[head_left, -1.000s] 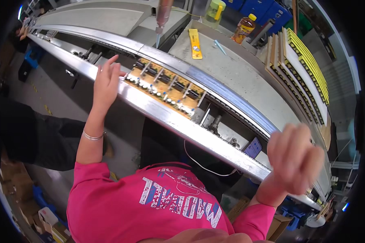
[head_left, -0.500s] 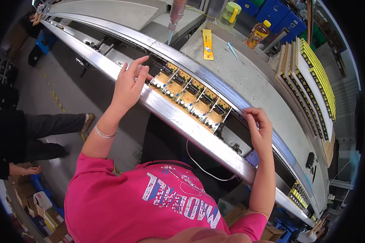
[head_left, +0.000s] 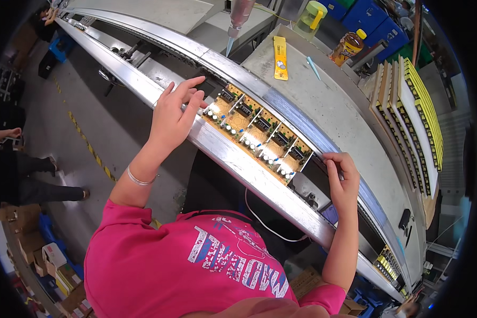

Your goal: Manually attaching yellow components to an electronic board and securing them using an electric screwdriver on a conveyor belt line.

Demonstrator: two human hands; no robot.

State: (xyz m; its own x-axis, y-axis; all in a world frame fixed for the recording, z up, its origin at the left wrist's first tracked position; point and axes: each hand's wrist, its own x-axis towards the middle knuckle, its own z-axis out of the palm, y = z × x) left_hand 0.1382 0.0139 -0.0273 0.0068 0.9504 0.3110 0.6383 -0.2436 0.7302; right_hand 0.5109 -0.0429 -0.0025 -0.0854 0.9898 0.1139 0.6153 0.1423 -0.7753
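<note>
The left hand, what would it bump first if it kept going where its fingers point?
Probably the far silver rail, just ahead of the left hand. Depth is unclear, so it might pass over the top.

The circuit board is tan, the shirt pink.

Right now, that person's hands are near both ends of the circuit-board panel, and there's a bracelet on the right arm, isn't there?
Not quite: the head view shows the bracelet on the left arm. The left hand and right hand are near the panel's ends.
</note>
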